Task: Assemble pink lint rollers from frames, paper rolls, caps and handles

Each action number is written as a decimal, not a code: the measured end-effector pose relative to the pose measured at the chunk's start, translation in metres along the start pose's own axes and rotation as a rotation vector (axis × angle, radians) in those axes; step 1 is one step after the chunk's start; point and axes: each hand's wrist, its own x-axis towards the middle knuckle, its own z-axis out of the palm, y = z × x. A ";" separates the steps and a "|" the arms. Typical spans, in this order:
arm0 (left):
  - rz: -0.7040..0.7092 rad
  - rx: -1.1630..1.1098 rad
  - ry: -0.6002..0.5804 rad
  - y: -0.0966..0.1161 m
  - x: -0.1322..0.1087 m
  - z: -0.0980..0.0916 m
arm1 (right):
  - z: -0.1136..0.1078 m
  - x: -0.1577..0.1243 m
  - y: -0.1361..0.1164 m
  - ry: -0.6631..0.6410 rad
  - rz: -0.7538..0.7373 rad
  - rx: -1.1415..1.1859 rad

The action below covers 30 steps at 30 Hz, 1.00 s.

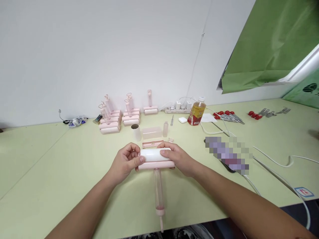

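Both hands hold a pink lint roller [155, 158] over the pale green table [50, 172]. Its white roll lies crosswise and its clear handle [158, 191] points toward me. My left hand [125, 162] grips the roller's left end, thumb on the white roll. My right hand [177, 157] is closed over the right end, fingers on top of the roll. Just behind the hands lie a pink frame piece [152, 144], a clear plastic cover [152, 132], a bare white roll [136, 132] standing upright and a small clear bottle [165, 129].
Several finished pink rollers [117, 116] stand in rows by the wall. A power strip [178, 108], an amber bottle [196, 112], red-handled tools [228, 116] and white cables [274, 162] lie to the right. A green sheet [271, 43] hangs at upper right.
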 end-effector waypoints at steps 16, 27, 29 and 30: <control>0.048 -0.038 -0.079 -0.005 0.003 -0.002 | 0.018 -0.010 -0.005 0.131 -0.042 0.034; 0.134 0.050 0.075 -0.008 0.002 0.004 | 0.015 -0.008 0.005 0.140 -0.249 -0.038; 0.124 -0.005 0.053 -0.012 0.003 0.004 | 0.013 -0.005 0.007 0.122 -0.258 -0.053; 0.116 -0.020 0.018 -0.014 0.003 0.004 | 0.012 -0.004 0.008 0.116 -0.255 -0.063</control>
